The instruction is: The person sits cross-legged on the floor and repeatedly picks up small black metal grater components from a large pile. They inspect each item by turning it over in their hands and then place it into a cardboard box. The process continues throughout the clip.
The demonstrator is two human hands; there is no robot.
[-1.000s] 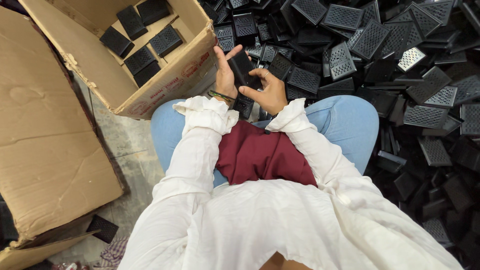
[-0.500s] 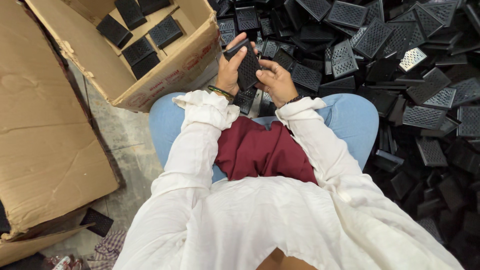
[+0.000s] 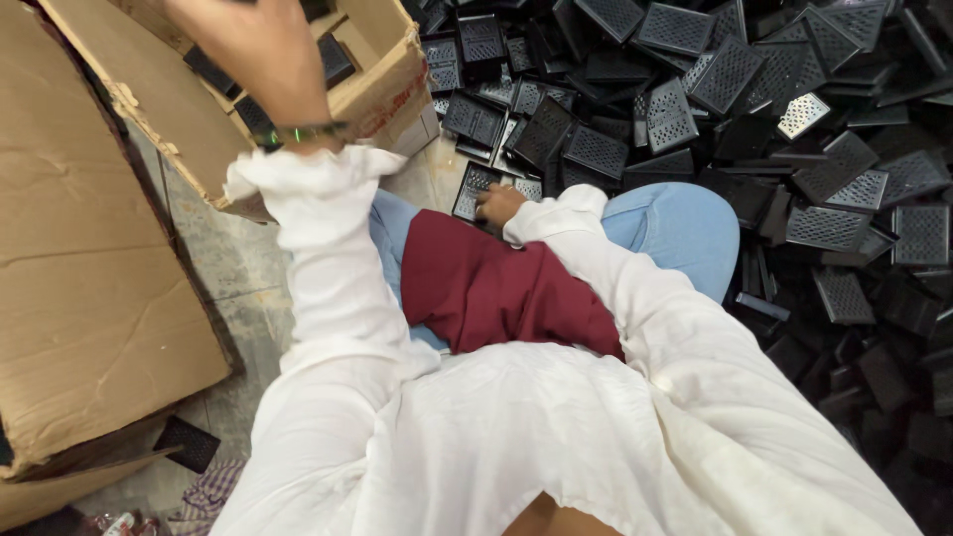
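Reaching left hand (image 3: 253, 55) over cardboard box (image 3: 387, 94)

Even soft daylight, motion-blurred left hand (image 3: 260, 62), wide-angle edges

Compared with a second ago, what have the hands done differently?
The left hand has swung away from the lap, out over the open cardboard box; whether it holds anything cannot be told. The right hand has dropped to a black perforated plastic panel between the knees. The heap of panels is unchanged.
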